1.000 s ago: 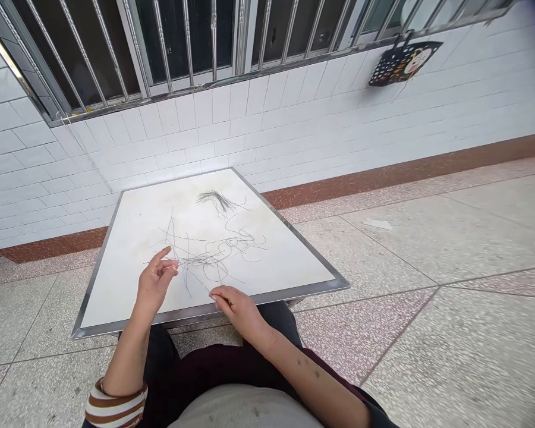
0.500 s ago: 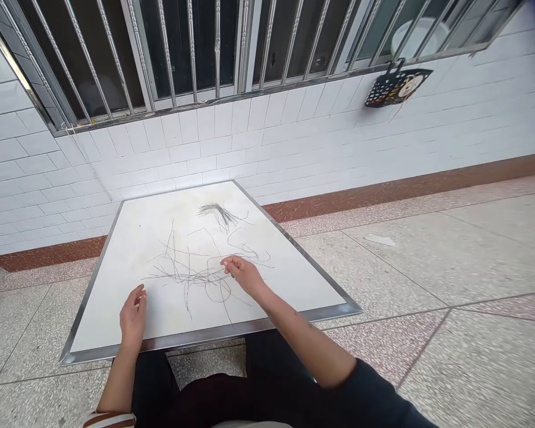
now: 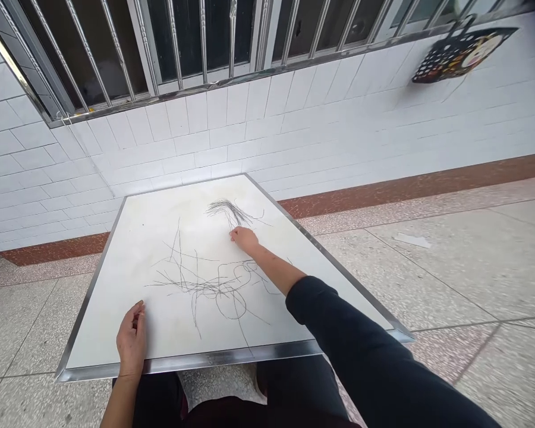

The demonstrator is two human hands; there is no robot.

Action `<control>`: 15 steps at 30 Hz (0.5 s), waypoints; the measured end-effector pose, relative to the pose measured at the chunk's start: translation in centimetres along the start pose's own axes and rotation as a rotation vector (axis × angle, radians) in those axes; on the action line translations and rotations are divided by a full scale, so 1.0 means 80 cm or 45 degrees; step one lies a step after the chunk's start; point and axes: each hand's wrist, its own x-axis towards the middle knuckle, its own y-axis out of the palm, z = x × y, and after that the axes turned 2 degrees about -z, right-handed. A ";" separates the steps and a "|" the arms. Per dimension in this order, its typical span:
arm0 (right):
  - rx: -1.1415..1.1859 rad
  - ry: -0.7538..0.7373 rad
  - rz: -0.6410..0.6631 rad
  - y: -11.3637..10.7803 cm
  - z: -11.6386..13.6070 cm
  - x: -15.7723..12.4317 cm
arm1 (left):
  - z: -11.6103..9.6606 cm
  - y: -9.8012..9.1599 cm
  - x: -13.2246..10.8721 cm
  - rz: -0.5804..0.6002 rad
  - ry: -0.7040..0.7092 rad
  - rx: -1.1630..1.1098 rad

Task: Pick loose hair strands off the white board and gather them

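Thin dark wire-like strands (image 3: pixel 214 286) lie loose and tangled across the middle of a white table (image 3: pixel 116 333); their material cannot be told. Farther back is a denser bundle of such strands (image 3: pixel 232 209). My right hand (image 3: pixel 246 238) reaches over the table just in front of this bundle, thumb and fingers pinched together. Whether a strand is between the fingertips is too fine to see. At the table's front left, my left hand (image 3: pixel 132 336) rests near the edge, fingers loosely bent and apart from the thumb, holding nothing visible.
The table has a metal rim (image 3: pixel 196 360) and stands against a white tiled wall (image 3: pixel 169 157). Above are barred windows (image 3: pixel 196 41), with a patterned dark bag (image 3: pixel 446 59) hanging at right. A white scrap (image 3: pixel 411 239) lies on the speckled floor (image 3: pixel 383 261).
My right hand has moved away from me, from the loose strands to beside the bundle. My left hand has stayed near the front left edge. The view has shifted slightly.
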 end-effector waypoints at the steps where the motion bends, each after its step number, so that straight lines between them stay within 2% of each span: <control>1: -0.034 -0.012 -0.014 0.000 0.000 0.005 | 0.000 0.000 0.000 0.002 0.001 0.006; 5: -0.143 -0.095 -0.113 -0.010 0.000 0.016 | 0.002 0.000 0.000 0.014 0.013 0.021; 8: -0.169 -0.225 -0.186 -0.020 -0.001 0.003 | 0.003 0.000 0.001 0.022 0.008 0.033; 11: -0.163 -0.414 -0.144 -0.024 -0.007 -0.035 | 0.003 -0.001 0.001 0.016 0.015 0.036; 15: -0.171 -0.620 -0.015 -0.017 -0.031 -0.112 | 0.005 -0.001 0.001 0.009 0.029 0.027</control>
